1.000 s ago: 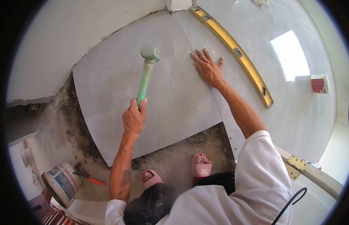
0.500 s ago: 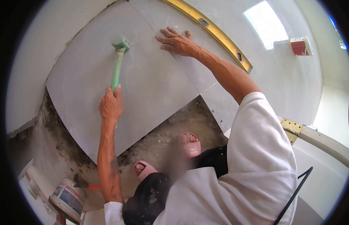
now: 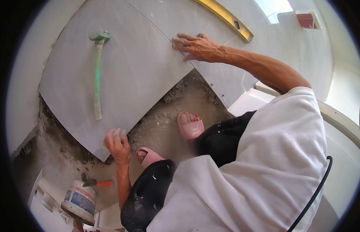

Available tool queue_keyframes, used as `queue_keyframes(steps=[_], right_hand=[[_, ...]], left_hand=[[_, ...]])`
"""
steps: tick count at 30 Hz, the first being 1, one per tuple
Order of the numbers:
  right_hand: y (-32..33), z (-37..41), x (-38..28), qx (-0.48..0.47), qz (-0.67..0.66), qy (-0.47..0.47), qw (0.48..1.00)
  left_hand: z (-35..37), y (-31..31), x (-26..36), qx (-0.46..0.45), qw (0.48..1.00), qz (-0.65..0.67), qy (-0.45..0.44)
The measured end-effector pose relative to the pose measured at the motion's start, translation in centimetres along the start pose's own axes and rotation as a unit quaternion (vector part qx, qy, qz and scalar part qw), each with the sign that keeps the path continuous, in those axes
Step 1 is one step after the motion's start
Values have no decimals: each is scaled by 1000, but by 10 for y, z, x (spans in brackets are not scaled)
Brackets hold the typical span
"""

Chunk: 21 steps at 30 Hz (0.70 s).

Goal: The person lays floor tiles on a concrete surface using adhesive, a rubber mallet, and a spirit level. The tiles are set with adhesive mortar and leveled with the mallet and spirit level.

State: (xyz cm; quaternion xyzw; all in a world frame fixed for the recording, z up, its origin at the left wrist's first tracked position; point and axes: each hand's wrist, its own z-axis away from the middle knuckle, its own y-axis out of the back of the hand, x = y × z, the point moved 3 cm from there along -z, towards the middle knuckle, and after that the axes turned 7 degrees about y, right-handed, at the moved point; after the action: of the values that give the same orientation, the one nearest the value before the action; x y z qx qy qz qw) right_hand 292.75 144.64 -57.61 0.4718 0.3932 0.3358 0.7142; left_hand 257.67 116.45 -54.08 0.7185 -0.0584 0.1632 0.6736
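Green mallet (image 3: 97,77), handle whitish at both ends, lies at 10 o'clock on grey tile (image 3: 143,75). Left hand (image 3: 119,147), 8 o'clock: fingers curled, cannot tell if gripping. Right hand (image 3: 198,47), 12 o'clock: fingers wide across the tile's 2 o'clock edge.

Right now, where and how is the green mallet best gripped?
Probably by the pale near end of its handle, coming from where the left hand is: the mallet lies on the tile, head farther off, slim handle pointing back toward that hand.
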Motion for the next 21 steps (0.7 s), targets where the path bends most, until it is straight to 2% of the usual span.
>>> queue_keyframes(steps=[1,2,3,4,6,8,9,10,12,13,15,16,18,19,21], right_hand=[[-4,-4,-3,-2,-15,10,1000],[-4,-10,-8,1,-26,21,999],[3,-15,-18,71,-38,19,997],[10,-22,-26,89,-75,-14,993],[14,-40,-45,129,-152,-75,977],[-5,-62,-58,94,-166,-35,981],[-8,-67,-60,79,-167,-19,983],[-2,-59,-63,44,-283,-50,957],[11,-33,-88,-32,-507,-111,854],[-5,-28,-87,-67,-544,-145,824],[-43,-12,-70,-100,-547,-223,801],[-53,-5,-67,-115,-548,-256,788],[-48,17,-64,-129,-506,-294,800],[-41,27,-63,-139,-481,-311,808],[-74,57,-68,-65,-417,-332,844]], left_hand=[[10,3,9,-82,995,35,-49],[9,9,18,-151,984,76,-55],[3,15,29,-219,967,115,-59],[-1,14,38,-282,945,154,-61],[-6,5,46,-349,912,203,-72],[-16,-16,67,-329,920,201,-76],[-17,-35,75,-370,895,246,35],[-18,-62,86,-400,858,293,137],[11,-130,100,-295,822,425,238],[11,-137,113,-259,802,457,283],[6,-152,142,-181,746,520,373],[-1,-154,151,-163,752,501,397],[-18,-151,165,-129,762,466,431],[-20,-145,167,-140,772,453,423],[-21,-135,163,-157,795,426,402]])
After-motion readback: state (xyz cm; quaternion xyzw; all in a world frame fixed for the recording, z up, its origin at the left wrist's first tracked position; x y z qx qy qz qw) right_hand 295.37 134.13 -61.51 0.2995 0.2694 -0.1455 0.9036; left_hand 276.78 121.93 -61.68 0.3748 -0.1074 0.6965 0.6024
